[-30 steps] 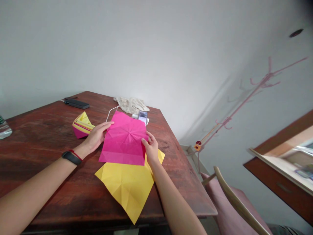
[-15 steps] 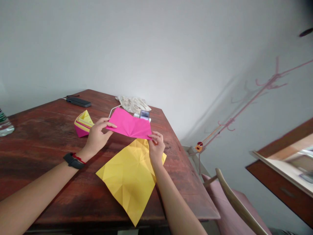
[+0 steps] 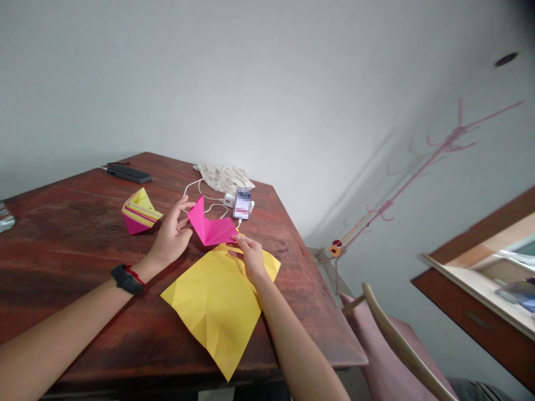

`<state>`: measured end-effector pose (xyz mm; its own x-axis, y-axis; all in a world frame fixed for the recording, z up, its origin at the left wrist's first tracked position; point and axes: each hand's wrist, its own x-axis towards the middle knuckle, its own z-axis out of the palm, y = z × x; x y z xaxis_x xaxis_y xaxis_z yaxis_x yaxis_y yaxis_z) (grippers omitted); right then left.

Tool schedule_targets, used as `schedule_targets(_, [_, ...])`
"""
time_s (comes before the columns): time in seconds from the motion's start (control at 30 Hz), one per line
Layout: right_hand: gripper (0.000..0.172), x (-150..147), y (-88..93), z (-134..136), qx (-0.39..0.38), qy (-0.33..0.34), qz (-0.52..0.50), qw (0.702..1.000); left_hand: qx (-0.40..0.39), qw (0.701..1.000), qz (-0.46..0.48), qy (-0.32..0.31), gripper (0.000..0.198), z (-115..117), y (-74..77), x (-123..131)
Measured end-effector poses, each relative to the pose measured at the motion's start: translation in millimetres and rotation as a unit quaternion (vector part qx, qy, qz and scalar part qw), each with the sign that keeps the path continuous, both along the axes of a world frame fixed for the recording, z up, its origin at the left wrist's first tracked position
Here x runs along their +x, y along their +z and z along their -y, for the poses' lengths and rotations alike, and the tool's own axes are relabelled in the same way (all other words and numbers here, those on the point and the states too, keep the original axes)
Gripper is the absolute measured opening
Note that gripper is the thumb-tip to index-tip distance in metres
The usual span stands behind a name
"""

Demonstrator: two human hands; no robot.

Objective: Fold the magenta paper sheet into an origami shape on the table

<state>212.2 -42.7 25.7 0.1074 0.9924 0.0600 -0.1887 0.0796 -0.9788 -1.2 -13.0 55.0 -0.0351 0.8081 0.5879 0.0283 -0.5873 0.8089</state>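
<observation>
A creased sheet of pink origami paper is raised above the table, partly folded, with its left part standing up and a valley in the middle. At its left corner, the fingers of my left hand hold the edge. My right hand pinches the right corner between thumb and fingers. Below lies a larger sheet of yellow origami paper, unfolded and marked with creases; my right forearm crosses over its right side. Left of my left hand sits a folded pink-and-yellow paper stack.
On the wooden table are a phone with white cables, a pale cloth and a dark oblong device. A clear bottle shows at the left edge. A chair and a pink coat rack stand to the right.
The pink sheet has gone from spread nearly flat to bent inward, its left part upright. My right hand has moved left and slightly down, uncovering the phone and cables.
</observation>
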Motion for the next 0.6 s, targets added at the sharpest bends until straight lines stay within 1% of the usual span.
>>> schedule_targets(0.03, [0.035,0,-0.7,-1,0.010,-0.016,0.013,1.000,-0.038,0.997,0.055,-0.030,0.057,1,-0.9,2])
schedule_targets(0.1, [0.036,2,-1.8,-2,0.037,-0.043,0.038,0.998,-0.118,0.978,0.154,-0.083,0.069,2,-2.4,6])
schedule_targets(0.17, [0.034,3,-2.1,-3,0.063,-0.054,0.060,0.995,-0.195,0.945,0.224,-0.134,0.065,4,-4.4,9])
schedule_targets(0.23, [0.032,3,-1.7,-2,0.074,-0.040,0.075,0.994,-0.262,0.909,0.268,-0.183,0.051,4,-7.6,12])
schedule_targets(0.33, [0.027,2,-1.1,1,0.068,0.007,0.069,0.995,-0.342,0.861,0.297,-0.232,0.034,4,-14.7,15])
schedule_targets(0.43, [0.026,-1,-1.7,3,0.060,0.047,0.045,0.996,-0.397,0.830,0.291,-0.261,0.027,2,-21.0,15])
schedule_targets(0.5, [0.028,-2,-2.6,4,0.056,0.058,0.031,0.996,-0.418,0.820,0.276,-0.275,0.024,1,-23.2,14])
schedule_targets(0.6, [0.031,-2,-3.2,4,0.045,0.061,0.029,0.997,-0.417,0.829,0.255,-0.272,0.027,1,-23.7,13])
